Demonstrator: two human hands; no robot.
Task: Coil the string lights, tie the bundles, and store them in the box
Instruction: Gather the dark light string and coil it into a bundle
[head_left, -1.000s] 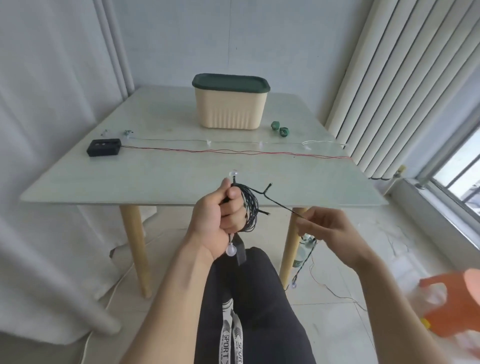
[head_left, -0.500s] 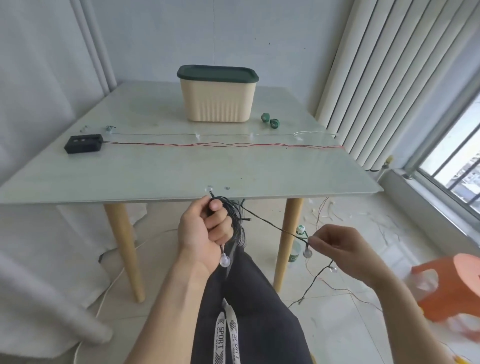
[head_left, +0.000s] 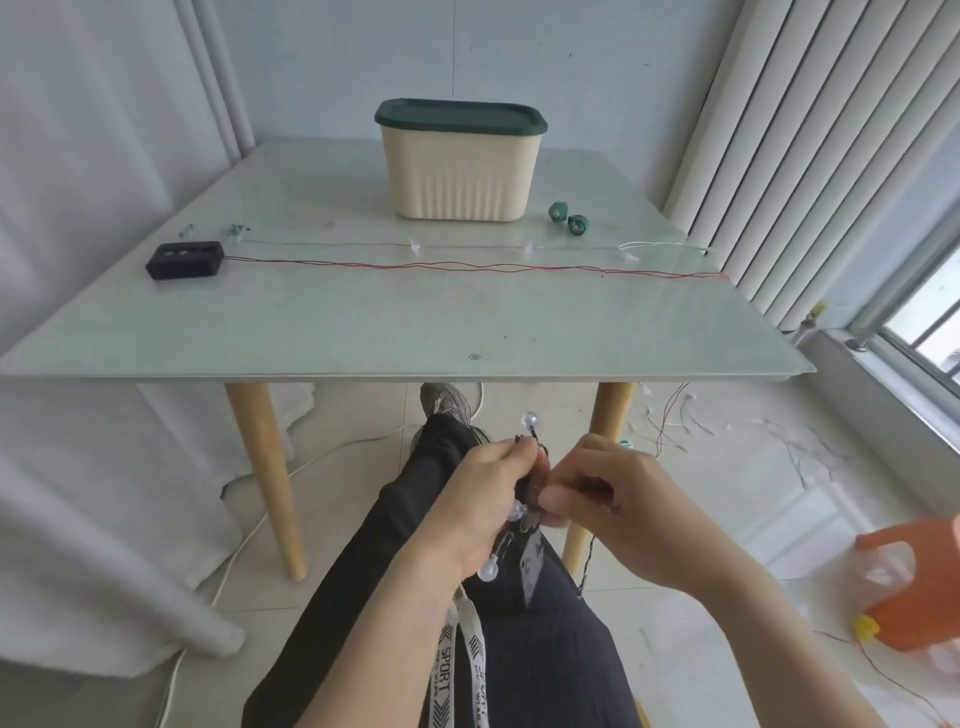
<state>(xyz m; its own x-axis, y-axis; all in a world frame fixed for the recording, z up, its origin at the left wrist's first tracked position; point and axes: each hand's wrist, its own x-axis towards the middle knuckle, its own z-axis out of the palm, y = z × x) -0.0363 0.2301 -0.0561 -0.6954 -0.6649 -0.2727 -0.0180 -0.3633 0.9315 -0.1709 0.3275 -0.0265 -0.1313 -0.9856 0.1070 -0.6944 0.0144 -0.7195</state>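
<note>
Left hand (head_left: 480, 501) grips the coiled bundle of black string lights (head_left: 527, 488), fingers curled round it, with clear bulbs protruding above and hanging below the fist. Right hand (head_left: 618, 506) meets it, fingers curled, pinching the black wire beside the bundle; a loose wire end hangs below. Both hands are held over the lap, below the table (head_left: 395, 332) edge. On the table: a cream box (head_left: 460, 174) with its green lid on, a black battery pack (head_left: 184, 260) with red wire (head_left: 467, 267), and two green tape rolls (head_left: 569, 218).
</note>
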